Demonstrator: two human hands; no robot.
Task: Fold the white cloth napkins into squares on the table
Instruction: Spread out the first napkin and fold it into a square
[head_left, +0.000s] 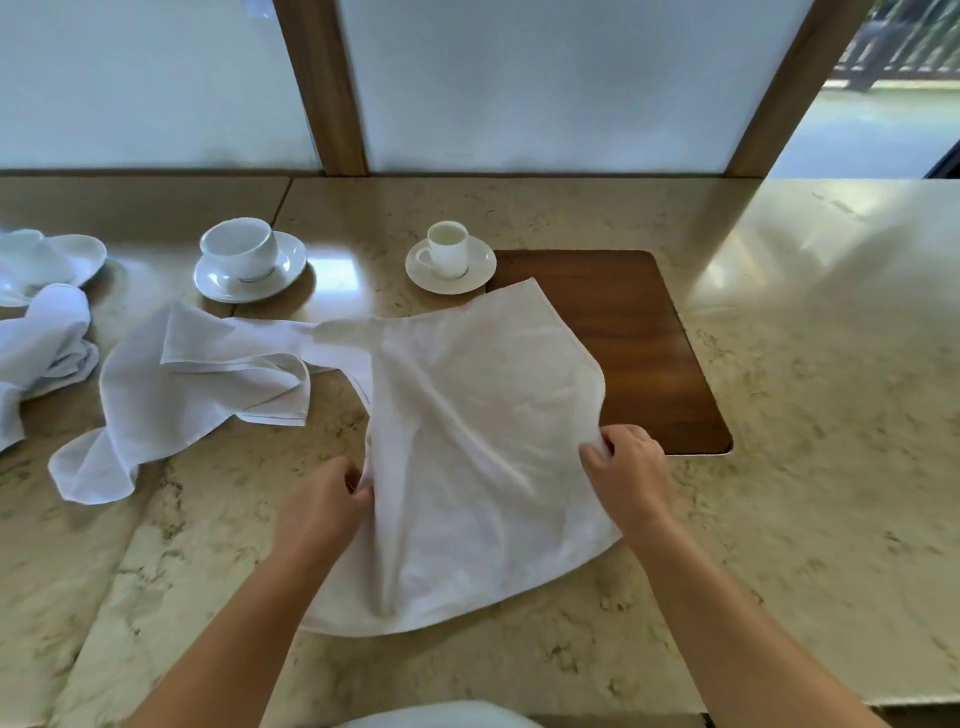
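Both hands, left hand (324, 501) and right hand (626, 470), pinching white napkin (478, 441), marble table (805, 415), frosted windows (545, 78)

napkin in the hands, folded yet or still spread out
Spread, not yet folded square: the napkin lies open and wrinkled, the left hand and right hand pinching its side edges.

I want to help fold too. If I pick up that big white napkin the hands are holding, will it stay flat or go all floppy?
Probably floppy: the napkin sags and creases between the left hand and right hand pinching its edges. It likely weighs little, since pinches alone lift it. The crumpled napkin beside it suggests it bunches easily.
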